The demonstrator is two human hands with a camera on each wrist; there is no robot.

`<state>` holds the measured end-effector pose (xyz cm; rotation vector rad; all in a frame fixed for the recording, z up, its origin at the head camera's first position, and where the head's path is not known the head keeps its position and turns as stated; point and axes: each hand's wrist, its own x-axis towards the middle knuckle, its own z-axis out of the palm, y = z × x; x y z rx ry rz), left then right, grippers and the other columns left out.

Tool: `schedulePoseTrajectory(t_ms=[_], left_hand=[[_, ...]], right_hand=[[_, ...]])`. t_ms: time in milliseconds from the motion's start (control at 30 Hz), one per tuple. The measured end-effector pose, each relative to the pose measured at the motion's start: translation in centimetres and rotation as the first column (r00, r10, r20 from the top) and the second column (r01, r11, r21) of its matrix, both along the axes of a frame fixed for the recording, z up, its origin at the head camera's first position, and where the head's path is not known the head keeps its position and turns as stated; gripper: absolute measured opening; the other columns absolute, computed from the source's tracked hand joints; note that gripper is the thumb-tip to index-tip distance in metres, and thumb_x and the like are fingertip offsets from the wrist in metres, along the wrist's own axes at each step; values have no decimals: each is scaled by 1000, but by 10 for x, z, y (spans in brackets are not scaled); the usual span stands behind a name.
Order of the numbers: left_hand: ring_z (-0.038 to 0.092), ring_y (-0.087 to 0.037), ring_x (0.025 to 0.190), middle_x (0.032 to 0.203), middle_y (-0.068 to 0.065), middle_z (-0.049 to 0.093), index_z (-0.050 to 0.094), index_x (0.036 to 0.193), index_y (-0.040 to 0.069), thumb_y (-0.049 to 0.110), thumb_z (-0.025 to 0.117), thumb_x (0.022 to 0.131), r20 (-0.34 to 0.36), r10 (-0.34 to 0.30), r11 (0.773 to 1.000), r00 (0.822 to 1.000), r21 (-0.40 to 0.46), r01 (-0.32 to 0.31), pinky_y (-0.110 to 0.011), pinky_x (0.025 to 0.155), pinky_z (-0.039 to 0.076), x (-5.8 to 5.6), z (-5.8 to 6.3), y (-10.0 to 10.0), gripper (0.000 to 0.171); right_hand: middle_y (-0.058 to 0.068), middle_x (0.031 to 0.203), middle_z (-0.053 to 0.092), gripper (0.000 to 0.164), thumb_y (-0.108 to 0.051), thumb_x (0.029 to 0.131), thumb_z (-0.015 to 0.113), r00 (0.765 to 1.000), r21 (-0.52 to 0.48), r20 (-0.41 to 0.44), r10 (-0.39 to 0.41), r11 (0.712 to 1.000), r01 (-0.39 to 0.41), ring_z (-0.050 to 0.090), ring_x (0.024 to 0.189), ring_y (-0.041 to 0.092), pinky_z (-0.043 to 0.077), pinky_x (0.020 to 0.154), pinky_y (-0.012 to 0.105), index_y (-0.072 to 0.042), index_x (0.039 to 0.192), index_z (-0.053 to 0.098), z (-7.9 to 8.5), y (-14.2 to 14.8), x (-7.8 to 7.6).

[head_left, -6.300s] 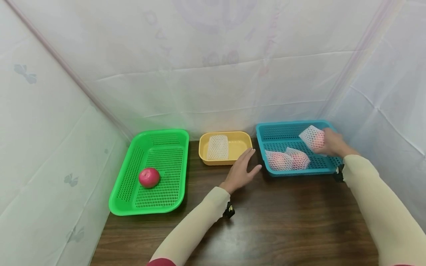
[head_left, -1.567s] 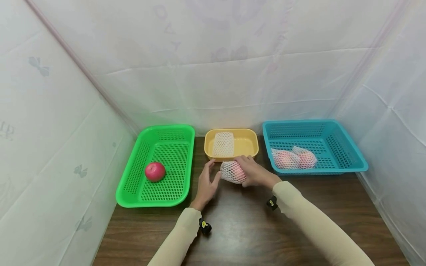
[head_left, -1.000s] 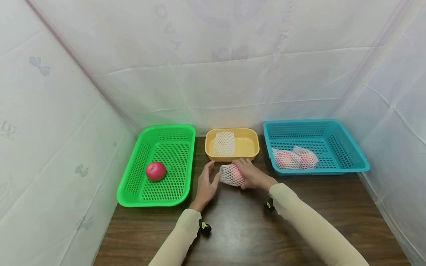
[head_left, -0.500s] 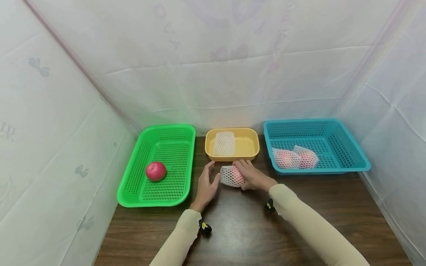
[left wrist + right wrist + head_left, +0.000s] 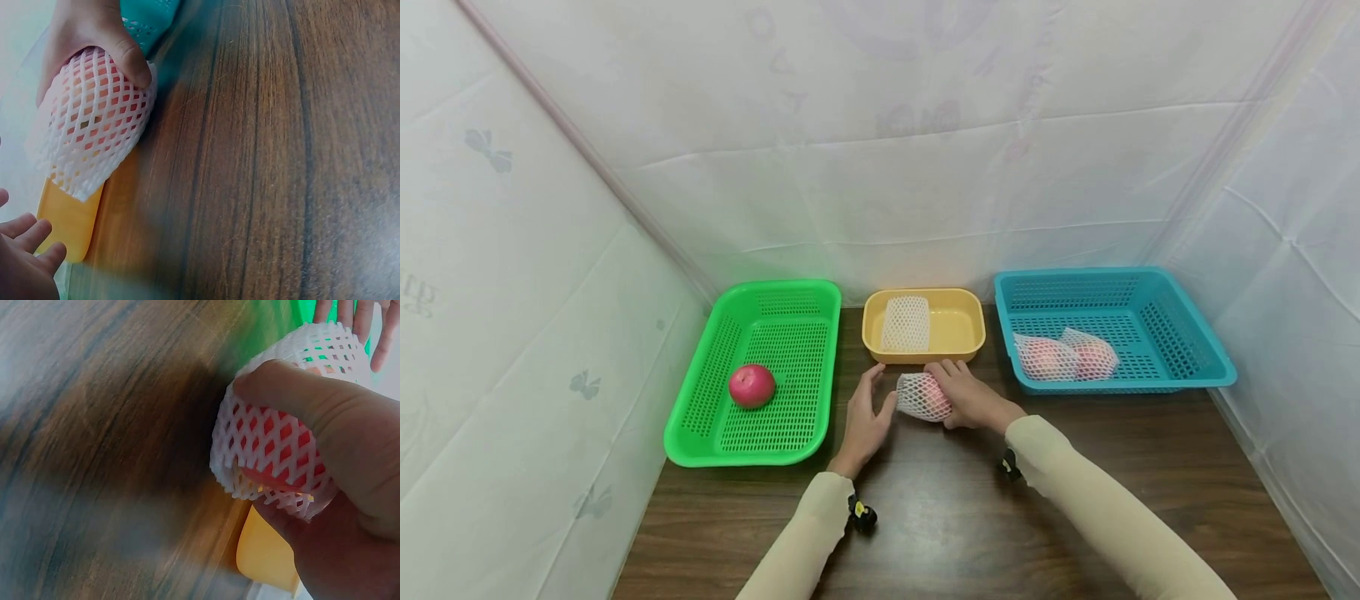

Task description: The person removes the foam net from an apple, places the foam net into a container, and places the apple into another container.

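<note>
In the head view my right hand (image 5: pixel 973 398) grips an apple in a white foam net sleeve (image 5: pixel 921 397) just in front of the yellow tray (image 5: pixel 957 333). Thumb and fingers wrap the sleeve in the right wrist view, where red skin shows through the mesh (image 5: pixel 275 440). My left hand (image 5: pixel 865 423) lies just left of the sleeve's loose end, fingers spread and holding nothing. The left wrist view shows a gap between its fingertips and the netted apple (image 5: pixel 94 119). A flat foam net (image 5: pixel 906 323) lies in the tray.
At the left, a green basket (image 5: pixel 673 437) holds one bare red apple (image 5: pixel 752 386). A blue basket (image 5: pixel 1191 333) at the right holds two netted apples (image 5: pixel 1045 360). White sheeting (image 5: pixel 880 192) walls the back and sides of the wooden table (image 5: pixel 955 533).
Over several seconds my right hand has brought the netted apple from the blue basket to the middle, and my left hand has shifted left. In the last half second both hands stay nearly still.
</note>
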<state>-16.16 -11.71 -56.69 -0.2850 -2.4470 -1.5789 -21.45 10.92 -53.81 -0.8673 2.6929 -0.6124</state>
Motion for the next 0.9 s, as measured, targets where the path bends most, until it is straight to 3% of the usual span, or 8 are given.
schedulePoseTrajectory(t_ms=[267, 633, 900], left_hand=[[47, -30, 141, 150, -19, 51, 45, 149, 1, 16, 61, 101, 12, -6, 1000, 1000, 7, 6, -50, 116, 38, 0, 1, 1, 53], [46, -29, 142, 151, -17, 50, 45, 149, 1, 16, 62, 101, 26, -5, 1000, 1000, 14, 5, -49, 116, 37, -2, -3, 2, 53], [46, -28, 142, 151, -15, 51, 45, 150, 2, 20, 61, 102, 38, -5, 1000, 999, 1, 5, -48, 116, 37, 0, 0, 2, 53]], right_hand=[[11, 147, 42, 102, -19, 73, 96, 1000, -39, -22, 15, 999, -15, 41, 131, 29, 44, 108, 49, -14, 154, 35, -2, 7, 2], [10, 150, 39, 105, -23, 76, 94, 997, -71, -76, 27, 997, -32, 39, 132, 30, 46, 106, 51, -15, 159, 30, -5, 10, 7], [10, 153, 36, 104, -25, 76, 94, 982, -91, -185, 37, 994, -55, 38, 134, 32, 49, 103, 52, -18, 160, 33, -8, 12, 12]])
